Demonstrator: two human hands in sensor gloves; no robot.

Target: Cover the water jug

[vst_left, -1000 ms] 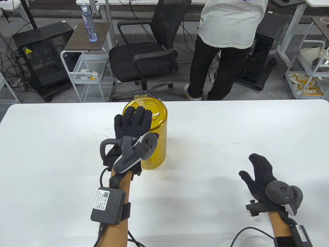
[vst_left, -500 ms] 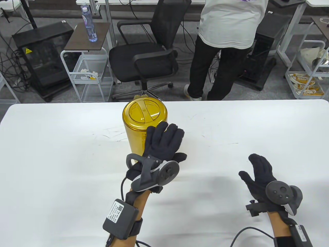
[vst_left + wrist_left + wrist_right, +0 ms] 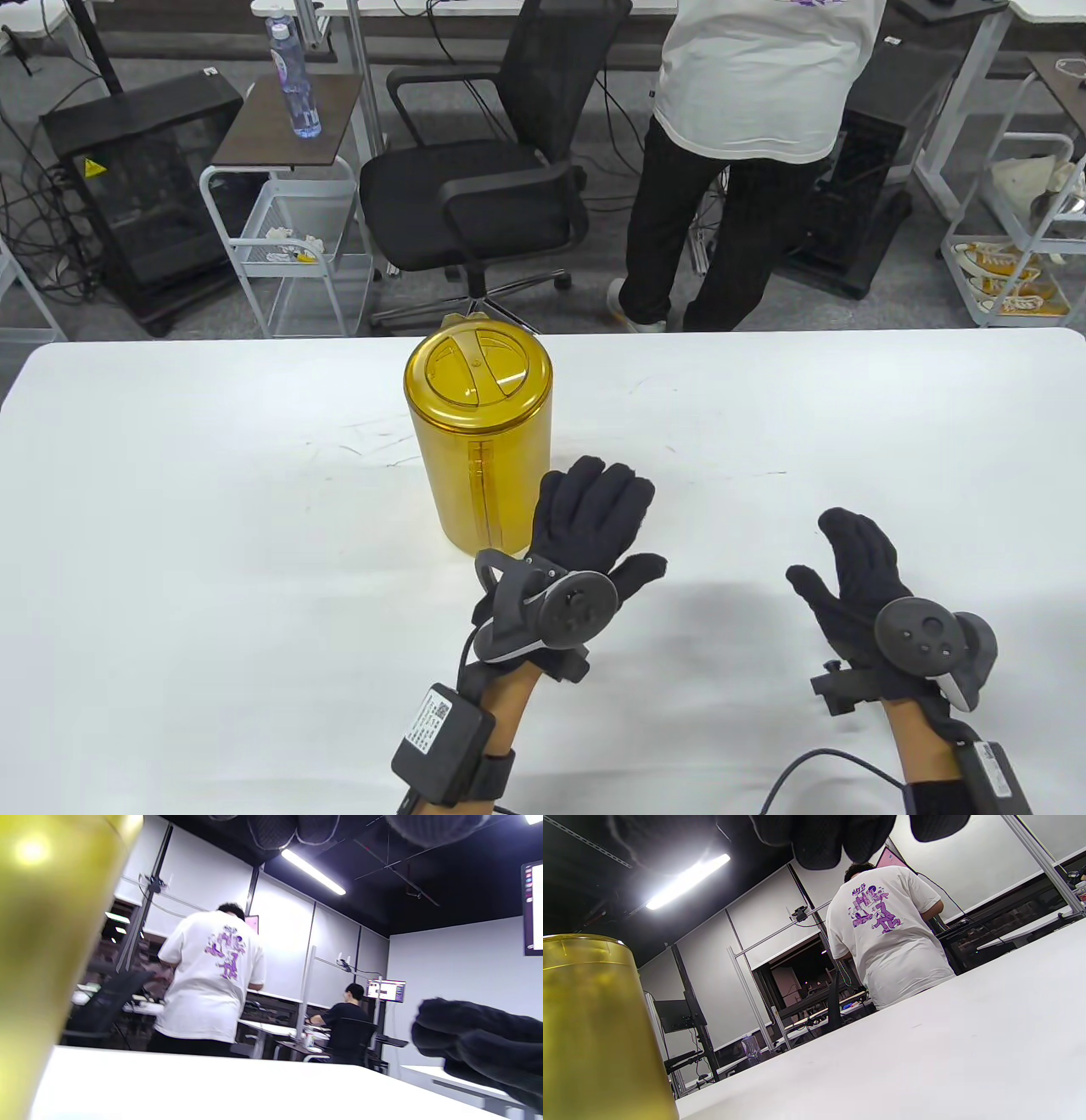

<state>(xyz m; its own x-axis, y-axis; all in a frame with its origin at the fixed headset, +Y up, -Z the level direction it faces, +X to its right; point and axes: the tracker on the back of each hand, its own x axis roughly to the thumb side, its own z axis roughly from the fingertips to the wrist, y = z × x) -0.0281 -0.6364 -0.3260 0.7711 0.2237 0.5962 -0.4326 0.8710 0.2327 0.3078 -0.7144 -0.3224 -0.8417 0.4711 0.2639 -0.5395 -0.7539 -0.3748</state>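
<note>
jug [image 3: 480, 441]: upright near tabletop [image 3: 212, 509] far edge, lid [image 3: 477, 367] on | left hand [image 3: 585, 543]: fingers straight, empty, just beside jug base | right hand [image 3: 857, 581]: spread, empty, near right edge

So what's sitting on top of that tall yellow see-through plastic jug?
A round matching yellow lid sits on the yellow translucent plastic jug. Both gloved hands are off it. What the jug holds cannot be told.
</note>
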